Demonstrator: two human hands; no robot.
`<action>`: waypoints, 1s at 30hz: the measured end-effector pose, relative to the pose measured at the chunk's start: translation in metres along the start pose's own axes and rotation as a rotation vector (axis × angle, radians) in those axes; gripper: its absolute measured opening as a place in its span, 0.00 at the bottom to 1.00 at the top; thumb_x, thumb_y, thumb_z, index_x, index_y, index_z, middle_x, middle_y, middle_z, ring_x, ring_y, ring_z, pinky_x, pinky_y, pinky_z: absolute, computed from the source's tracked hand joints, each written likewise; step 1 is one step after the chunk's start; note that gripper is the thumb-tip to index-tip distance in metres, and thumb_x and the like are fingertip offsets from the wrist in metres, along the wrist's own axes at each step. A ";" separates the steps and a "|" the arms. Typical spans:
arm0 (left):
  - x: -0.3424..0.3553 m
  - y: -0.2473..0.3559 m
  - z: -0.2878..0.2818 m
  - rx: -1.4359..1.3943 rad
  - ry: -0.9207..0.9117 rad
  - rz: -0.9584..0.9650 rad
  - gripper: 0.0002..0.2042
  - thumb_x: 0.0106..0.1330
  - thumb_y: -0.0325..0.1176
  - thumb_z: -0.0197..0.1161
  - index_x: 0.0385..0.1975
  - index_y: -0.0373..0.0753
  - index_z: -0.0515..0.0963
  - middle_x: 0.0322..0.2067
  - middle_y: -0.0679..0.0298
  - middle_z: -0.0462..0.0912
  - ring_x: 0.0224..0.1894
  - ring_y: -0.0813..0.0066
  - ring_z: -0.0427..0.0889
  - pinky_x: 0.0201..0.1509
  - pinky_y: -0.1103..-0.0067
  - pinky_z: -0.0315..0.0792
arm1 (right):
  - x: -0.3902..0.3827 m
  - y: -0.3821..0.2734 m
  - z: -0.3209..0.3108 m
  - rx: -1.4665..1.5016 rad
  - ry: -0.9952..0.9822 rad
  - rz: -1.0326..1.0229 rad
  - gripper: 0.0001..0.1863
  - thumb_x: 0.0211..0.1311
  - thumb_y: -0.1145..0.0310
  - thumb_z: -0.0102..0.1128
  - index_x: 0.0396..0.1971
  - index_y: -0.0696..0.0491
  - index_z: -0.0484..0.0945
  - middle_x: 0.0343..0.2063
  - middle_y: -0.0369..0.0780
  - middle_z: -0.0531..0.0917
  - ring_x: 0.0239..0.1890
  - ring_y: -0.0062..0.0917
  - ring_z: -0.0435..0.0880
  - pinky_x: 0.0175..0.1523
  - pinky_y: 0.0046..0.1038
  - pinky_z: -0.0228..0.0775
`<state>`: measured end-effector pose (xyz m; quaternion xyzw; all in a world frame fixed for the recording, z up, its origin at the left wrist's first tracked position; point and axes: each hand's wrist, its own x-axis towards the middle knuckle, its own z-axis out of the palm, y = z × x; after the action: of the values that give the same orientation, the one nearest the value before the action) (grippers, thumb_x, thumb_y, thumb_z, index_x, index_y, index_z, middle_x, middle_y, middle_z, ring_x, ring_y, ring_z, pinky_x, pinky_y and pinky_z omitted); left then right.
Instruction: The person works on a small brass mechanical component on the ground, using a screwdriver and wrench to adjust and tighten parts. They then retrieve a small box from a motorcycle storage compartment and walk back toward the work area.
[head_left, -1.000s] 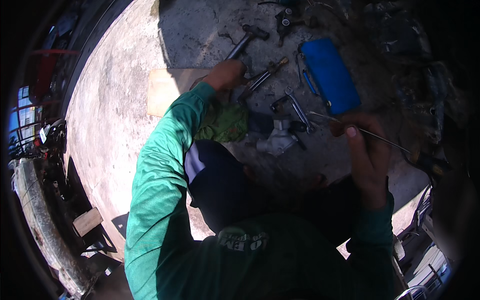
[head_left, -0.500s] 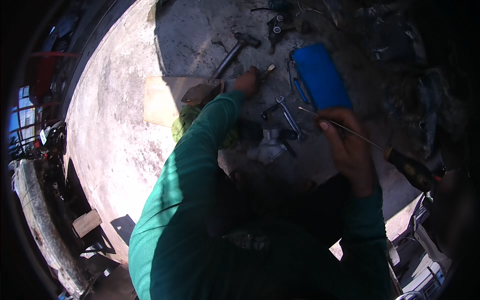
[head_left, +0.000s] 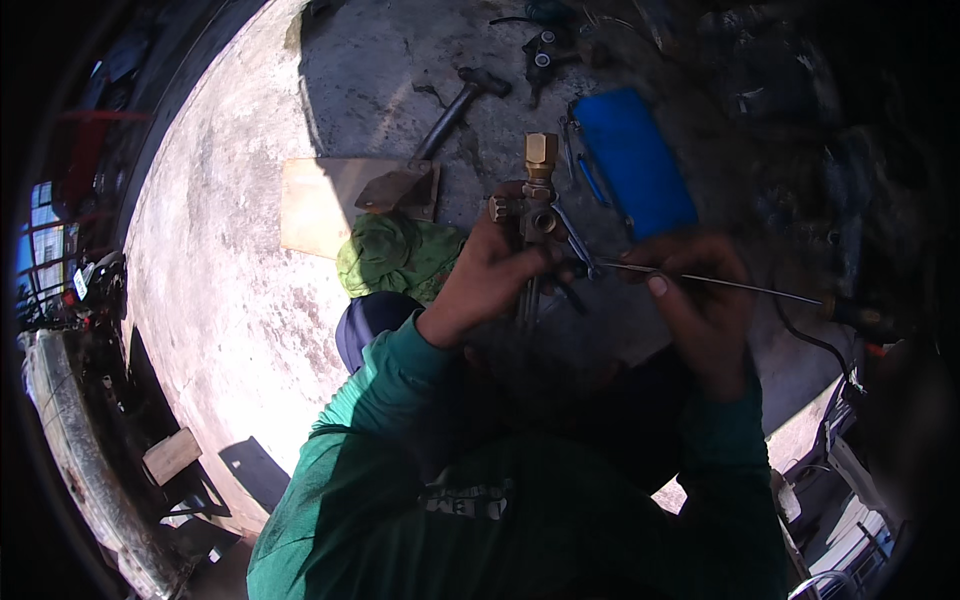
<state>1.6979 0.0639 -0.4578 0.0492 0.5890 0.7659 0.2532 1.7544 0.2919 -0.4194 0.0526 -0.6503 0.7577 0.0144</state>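
My left hand (head_left: 492, 262) is closed around a brass valve fitting (head_left: 541, 150), raised above the floor. It has a large hex nut at the top, a side knob and a round port; its lower part is dim, with thin rods running down. To the right, my right hand (head_left: 702, 300) pinches a long thin screwdriver (head_left: 750, 287) by its shaft. The tip points left toward the fitting, apart from it, and the dark handle lies far right. Behind the fitting, a wrench (head_left: 574, 240) is partly hidden.
A hammer (head_left: 448, 118) lies on the concrete floor beyond a wooden board (head_left: 310, 205) with a dark metal piece on it. Nearby are a green cloth (head_left: 395, 250), a blue case (head_left: 635, 150) and a dark metal part (head_left: 541, 62). A weathered beam (head_left: 85, 440) stands left.
My left hand has come back from the floor, bringing the brass fitting up close in front of me. My right hand still holds the screwdriver, now tilted flatter.
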 end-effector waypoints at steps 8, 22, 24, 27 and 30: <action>-0.031 -0.039 0.038 -0.206 -0.226 -0.217 0.29 0.67 0.19 0.61 0.67 0.37 0.58 0.45 0.61 0.78 0.36 0.74 0.82 0.36 0.77 0.80 | -0.039 0.004 0.007 0.033 0.116 0.006 0.14 0.61 0.87 0.60 0.41 0.58 0.68 0.42 0.53 0.85 0.49 0.35 0.87 0.56 0.33 0.79; -0.045 -0.065 0.041 -0.374 -0.236 -0.444 0.16 0.68 0.30 0.63 0.52 0.32 0.72 0.33 0.62 0.80 0.24 0.74 0.82 0.24 0.80 0.76 | -0.063 0.014 0.028 -0.297 0.213 0.016 0.06 0.61 0.81 0.63 0.38 0.59 0.78 0.40 0.45 0.87 0.44 0.29 0.88 0.48 0.30 0.79; -0.046 -0.061 0.044 -0.372 -0.218 -0.429 0.15 0.68 0.31 0.63 0.51 0.32 0.72 0.32 0.62 0.80 0.23 0.74 0.82 0.24 0.80 0.76 | -0.063 0.016 0.029 -0.346 0.188 0.019 0.06 0.61 0.80 0.63 0.37 0.59 0.78 0.39 0.45 0.87 0.42 0.29 0.88 0.47 0.29 0.79; -0.049 -0.059 0.042 -0.358 -0.195 -0.445 0.13 0.68 0.30 0.62 0.48 0.32 0.74 0.30 0.62 0.81 0.23 0.74 0.82 0.24 0.80 0.75 | -0.063 0.020 0.031 -0.415 0.161 -0.006 0.06 0.61 0.80 0.63 0.37 0.59 0.78 0.38 0.45 0.87 0.40 0.30 0.89 0.45 0.29 0.79; -0.053 -0.059 0.038 -0.330 -0.145 -0.463 0.11 0.67 0.28 0.60 0.46 0.31 0.74 0.28 0.61 0.81 0.23 0.75 0.82 0.24 0.81 0.75 | -0.061 0.021 0.033 -0.527 0.110 -0.069 0.06 0.60 0.80 0.64 0.37 0.59 0.78 0.37 0.45 0.86 0.38 0.32 0.89 0.42 0.30 0.79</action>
<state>1.7773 0.0847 -0.4892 -0.0738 0.4324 0.7678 0.4670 1.8148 0.2586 -0.4410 0.0281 -0.8211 0.5632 0.0888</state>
